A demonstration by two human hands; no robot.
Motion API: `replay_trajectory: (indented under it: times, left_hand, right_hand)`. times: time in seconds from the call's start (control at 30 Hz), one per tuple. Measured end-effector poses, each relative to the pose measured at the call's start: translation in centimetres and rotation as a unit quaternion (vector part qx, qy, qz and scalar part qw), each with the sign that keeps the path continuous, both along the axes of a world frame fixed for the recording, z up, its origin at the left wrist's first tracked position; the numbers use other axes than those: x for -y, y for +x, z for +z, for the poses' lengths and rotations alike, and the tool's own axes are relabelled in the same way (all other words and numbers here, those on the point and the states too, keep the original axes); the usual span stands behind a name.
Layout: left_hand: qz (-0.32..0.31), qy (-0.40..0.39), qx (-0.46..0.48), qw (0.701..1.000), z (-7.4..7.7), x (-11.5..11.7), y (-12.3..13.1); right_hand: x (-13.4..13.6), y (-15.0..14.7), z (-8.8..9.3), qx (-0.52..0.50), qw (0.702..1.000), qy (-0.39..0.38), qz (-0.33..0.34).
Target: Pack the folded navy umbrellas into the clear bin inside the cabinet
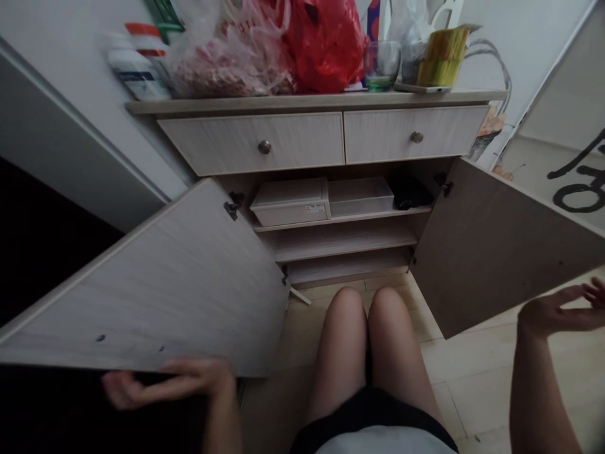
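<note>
Cabinet door (142, 290) stands open by left hand (165, 381), right hand (558, 312) spread.

The right edge is cutting off the fingertips of the right hand (551, 315), and blur is softening the left hand (189, 378). The top edge is cropping a crinkled red plastic bag (326, 44), shadow is hiding the shape of a black object (409, 192), and a small white label (316, 208) on a pale plastic box (288, 205) is reading as too tiny to make out.
</note>
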State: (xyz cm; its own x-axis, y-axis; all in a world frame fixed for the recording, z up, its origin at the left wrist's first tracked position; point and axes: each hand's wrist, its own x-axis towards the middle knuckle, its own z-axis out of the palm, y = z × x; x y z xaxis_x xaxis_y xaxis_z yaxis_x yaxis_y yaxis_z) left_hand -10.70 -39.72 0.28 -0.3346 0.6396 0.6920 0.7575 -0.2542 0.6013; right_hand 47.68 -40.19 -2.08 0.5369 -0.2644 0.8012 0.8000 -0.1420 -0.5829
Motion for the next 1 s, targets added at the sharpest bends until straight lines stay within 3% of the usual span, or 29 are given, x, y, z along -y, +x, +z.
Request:
replay_trajectory:
  times: [0.03,0.1,0.2,0.33,0.4,0.53,0.63,0.73,1.0]
  left_hand:
    - [-0.013,0.003,-0.015,1.000,0.1,-1.3,1.5]
    - [-0.042,0.003,-0.043,0.998,-0.2,-4.3,4.0]
    - [-0.086,0.004,-0.083,0.993,-1.6,-9.0,6.5]
    - [-0.147,0.005,-0.148,0.978,-3.1,-15.4,9.1]
    - [-0.168,-0.031,-0.194,0.966,-2.6,-18.6,10.8]
    - [-0.161,-0.124,-0.280,0.938,0.4,-24.1,14.6]
    - [-0.131,-0.189,-0.339,0.912,2.2,-26.9,16.7]
    - [-0.096,-0.232,-0.362,0.898,2.6,-28.8,17.9]
    - [-0.094,-0.249,-0.362,0.893,1.4,-30.9,18.1]
  right_hand:
    - [-0.7,-1.5,0.2,0.038,0.999,-0.011,0.035]
    - [-3.0,-4.2,0.6,0.063,0.983,-0.045,0.167]
    - [-8.6,-7.1,1.1,0.012,0.931,-0.126,0.341]
    - [-17.6,-8.8,1.5,-0.004,0.860,-0.268,0.435]
    - [-21.8,-9.2,1.8,-0.007,0.834,-0.344,0.431]
    - [-28.4,-10.1,3.0,-0.020,0.783,-0.492,0.380]
    - [-31.6,-11.1,3.7,-0.023,0.736,-0.588,0.334]
    - [-33.5,-12.1,3.8,-0.023,0.697,-0.651,0.299]
    - [-34.9,-13.0,2.3,-0.035,0.708,-0.665,0.234]
